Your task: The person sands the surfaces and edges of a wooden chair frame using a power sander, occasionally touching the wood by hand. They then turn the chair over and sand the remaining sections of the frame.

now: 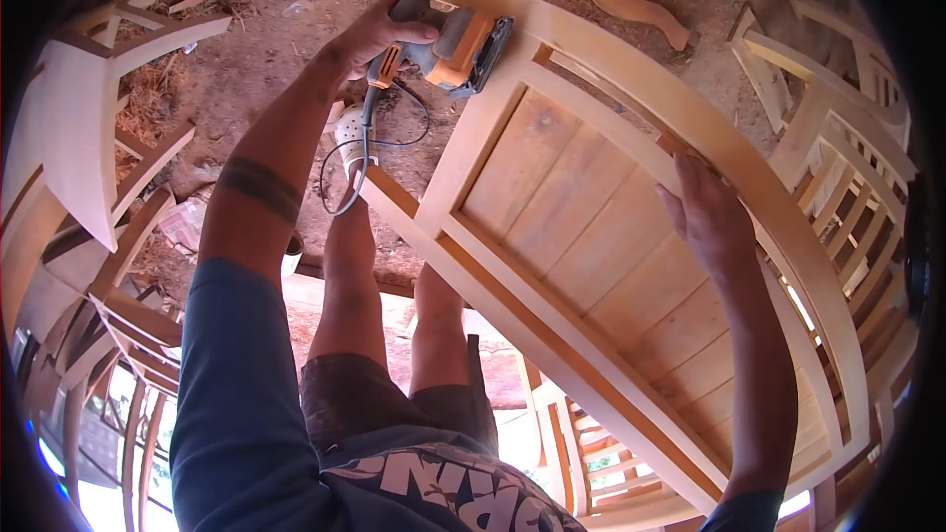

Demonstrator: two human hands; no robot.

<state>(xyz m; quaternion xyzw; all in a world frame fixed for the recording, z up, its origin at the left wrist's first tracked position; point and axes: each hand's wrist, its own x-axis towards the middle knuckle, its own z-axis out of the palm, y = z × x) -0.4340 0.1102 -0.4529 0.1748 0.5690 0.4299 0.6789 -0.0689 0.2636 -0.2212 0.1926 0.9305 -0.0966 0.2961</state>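
Our left hand point(379, 34) grips the sander point(458, 44) at the far corner of the chair frame point(552, 187). Our right hand point(705, 212) lies open on its curved rail. The sander looks compact and weighty, best held over its top.

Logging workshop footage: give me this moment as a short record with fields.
left hand: grips orange sander, on the wooden frame at its far corner
right hand: flat on the frame's curved rail
cord: hangs from the sander in a loop
surroundings: unfinished chairs, dirt ground
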